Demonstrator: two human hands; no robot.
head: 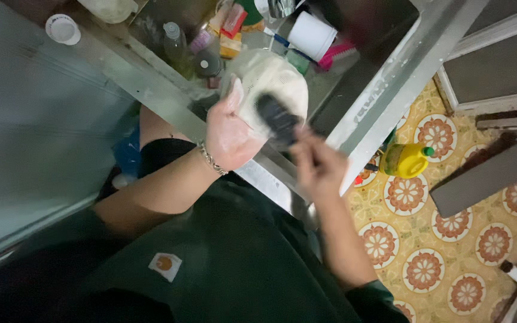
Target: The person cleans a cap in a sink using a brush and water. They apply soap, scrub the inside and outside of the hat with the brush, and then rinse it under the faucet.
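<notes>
A metal counter (151, 90) runs diagonally across the view, its far side crowded with a clear bottle (175, 42), a white cup (311, 34), a pink brush (337, 52) and small packets. On the patterned tile floor (438, 239) to the right stands a yellow jug (407, 160) with a green cap. Above the counter edge, the left hand (231, 134) lies open, palm up, cradling a pale round dish (273, 87) against its fingers. The right hand (318, 164) is closed around a dark scrubbing pad (276, 119), possibly a sponge, since it is blurred, pressed against the dish's face.
</notes>
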